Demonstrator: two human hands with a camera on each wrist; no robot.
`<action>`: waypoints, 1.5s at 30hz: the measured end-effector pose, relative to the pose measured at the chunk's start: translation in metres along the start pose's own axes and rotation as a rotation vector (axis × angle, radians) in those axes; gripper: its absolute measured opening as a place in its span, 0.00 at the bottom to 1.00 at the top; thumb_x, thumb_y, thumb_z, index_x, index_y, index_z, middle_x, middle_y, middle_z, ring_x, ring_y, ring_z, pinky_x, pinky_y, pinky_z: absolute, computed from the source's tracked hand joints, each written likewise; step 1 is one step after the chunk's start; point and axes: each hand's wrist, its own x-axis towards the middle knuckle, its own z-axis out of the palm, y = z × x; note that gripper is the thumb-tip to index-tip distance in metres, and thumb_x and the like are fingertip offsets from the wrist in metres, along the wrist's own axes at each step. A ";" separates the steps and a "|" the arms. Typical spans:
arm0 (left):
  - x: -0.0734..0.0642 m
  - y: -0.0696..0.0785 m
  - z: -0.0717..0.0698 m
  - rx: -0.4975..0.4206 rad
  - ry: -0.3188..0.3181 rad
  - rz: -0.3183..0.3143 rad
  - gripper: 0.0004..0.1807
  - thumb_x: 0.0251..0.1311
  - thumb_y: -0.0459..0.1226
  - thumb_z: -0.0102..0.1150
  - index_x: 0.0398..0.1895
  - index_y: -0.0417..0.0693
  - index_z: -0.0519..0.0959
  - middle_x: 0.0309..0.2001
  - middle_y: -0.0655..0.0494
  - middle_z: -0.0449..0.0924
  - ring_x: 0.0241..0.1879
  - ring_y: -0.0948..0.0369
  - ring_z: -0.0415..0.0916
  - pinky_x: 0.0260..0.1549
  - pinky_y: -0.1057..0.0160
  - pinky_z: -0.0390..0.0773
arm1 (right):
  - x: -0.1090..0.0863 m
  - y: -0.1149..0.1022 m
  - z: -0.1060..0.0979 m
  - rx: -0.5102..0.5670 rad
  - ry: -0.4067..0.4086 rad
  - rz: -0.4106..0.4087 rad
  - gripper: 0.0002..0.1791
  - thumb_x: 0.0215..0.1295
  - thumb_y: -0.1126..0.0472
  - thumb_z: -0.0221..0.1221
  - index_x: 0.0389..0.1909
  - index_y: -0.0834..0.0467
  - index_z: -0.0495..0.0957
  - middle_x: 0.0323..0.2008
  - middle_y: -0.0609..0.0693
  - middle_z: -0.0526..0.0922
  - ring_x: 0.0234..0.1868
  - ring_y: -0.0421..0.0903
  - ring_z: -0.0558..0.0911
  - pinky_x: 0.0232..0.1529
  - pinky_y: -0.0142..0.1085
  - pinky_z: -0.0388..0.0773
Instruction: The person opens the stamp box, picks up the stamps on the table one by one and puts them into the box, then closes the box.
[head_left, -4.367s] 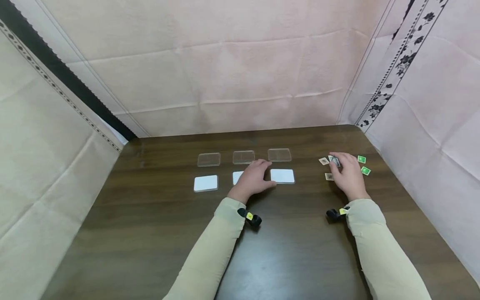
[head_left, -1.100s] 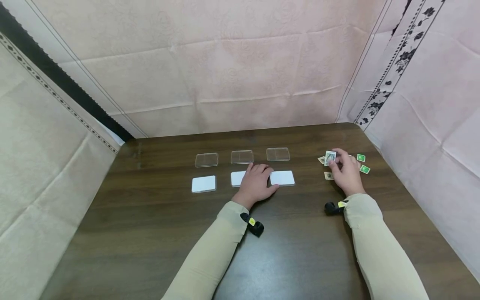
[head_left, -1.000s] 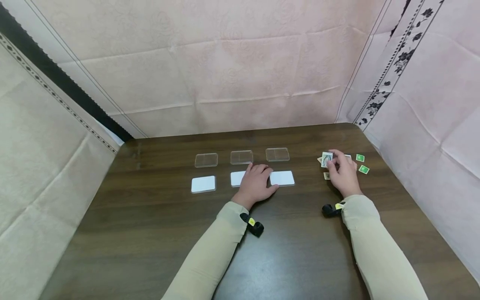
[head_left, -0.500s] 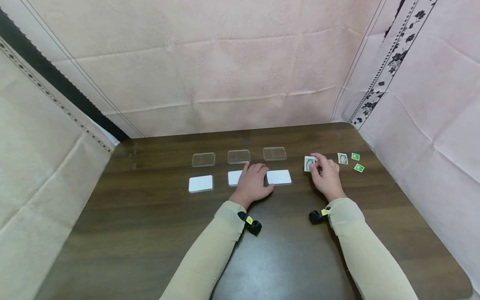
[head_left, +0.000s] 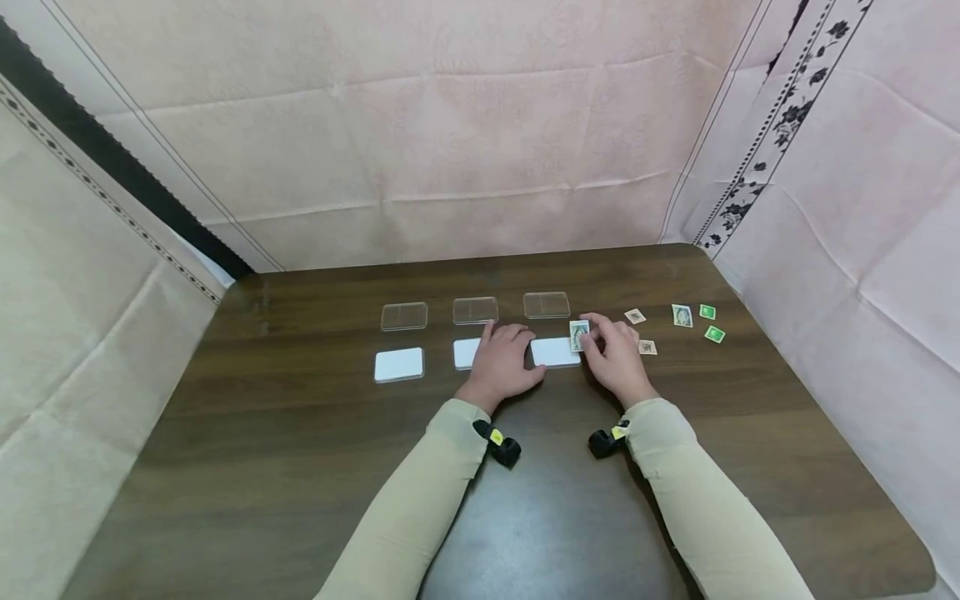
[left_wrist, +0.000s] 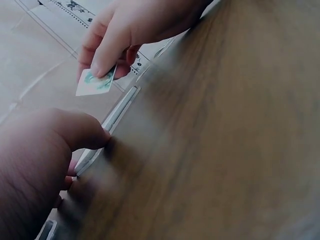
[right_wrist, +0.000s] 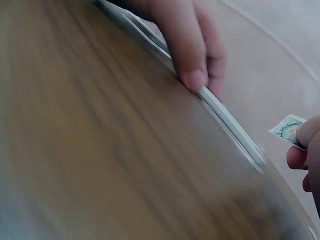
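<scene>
My right hand (head_left: pixel 617 358) pinches a postage stamp (head_left: pixel 577 333) between thumb and fingers. A green portrait shows on the stamp, which is held up over the right end of a flat clear case with a white inside (head_left: pixel 553 353). Around the left end of that case my left hand (head_left: pixel 498 367) has its thumb at the near edge and its fingers at the far side. The left wrist view shows the stamp (left_wrist: pixel 95 83) clear above the case (left_wrist: pixel 120 107). Part of the middle white case (head_left: pixel 464 353) is hidden behind my left hand.
Three clear lids (head_left: pixel 475 311) lie in a row behind the cases. A third white case (head_left: pixel 399 365) is at the left. On the right lie another portrait stamp (head_left: pixel 682 315), two small green stamps (head_left: pixel 715 334) and two small brownish ones (head_left: pixel 635 317). Cloth (head_left: pixel 420 167) hangs behind the table.
My right hand has picked up the portrait stamp from the group on the right and carried it left to the right-hand case. My left hand stays at that case.
</scene>
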 end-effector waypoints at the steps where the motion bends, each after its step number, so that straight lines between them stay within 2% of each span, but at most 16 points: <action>1: 0.000 0.000 0.000 -0.001 0.003 0.000 0.35 0.62 0.63 0.57 0.66 0.55 0.76 0.68 0.57 0.72 0.69 0.57 0.65 0.75 0.46 0.45 | 0.000 -0.002 0.002 -0.002 -0.008 0.000 0.18 0.69 0.64 0.59 0.58 0.61 0.77 0.31 0.54 0.80 0.40 0.54 0.72 0.63 0.56 0.56; 17: 0.001 -0.003 0.003 -0.038 0.025 0.000 0.32 0.60 0.62 0.59 0.63 0.56 0.78 0.67 0.57 0.72 0.68 0.57 0.66 0.75 0.43 0.44 | 0.003 -0.028 0.033 -0.030 -0.078 -0.008 0.15 0.68 0.61 0.59 0.53 0.59 0.81 0.29 0.50 0.82 0.39 0.53 0.72 0.62 0.56 0.55; 31: 0.002 -0.003 0.000 -0.063 0.015 0.004 0.33 0.61 0.62 0.59 0.63 0.56 0.77 0.67 0.57 0.72 0.69 0.56 0.66 0.75 0.42 0.43 | 0.007 -0.034 0.035 -0.098 -0.143 0.031 0.15 0.67 0.60 0.62 0.53 0.58 0.82 0.25 0.47 0.80 0.40 0.54 0.71 0.64 0.57 0.53; 37: 0.002 -0.004 0.001 -0.076 0.019 0.006 0.33 0.61 0.62 0.59 0.63 0.56 0.78 0.67 0.57 0.72 0.69 0.56 0.65 0.75 0.42 0.43 | 0.007 -0.035 0.036 -0.138 -0.163 0.018 0.18 0.67 0.58 0.63 0.56 0.57 0.82 0.24 0.45 0.80 0.41 0.54 0.71 0.65 0.58 0.52; 45: 0.002 -0.004 0.000 -0.071 0.019 0.007 0.33 0.61 0.61 0.58 0.64 0.55 0.77 0.67 0.56 0.72 0.70 0.56 0.65 0.75 0.42 0.43 | 0.009 -0.036 0.037 -0.161 -0.170 0.003 0.18 0.66 0.58 0.65 0.56 0.57 0.82 0.23 0.43 0.78 0.41 0.52 0.71 0.65 0.58 0.52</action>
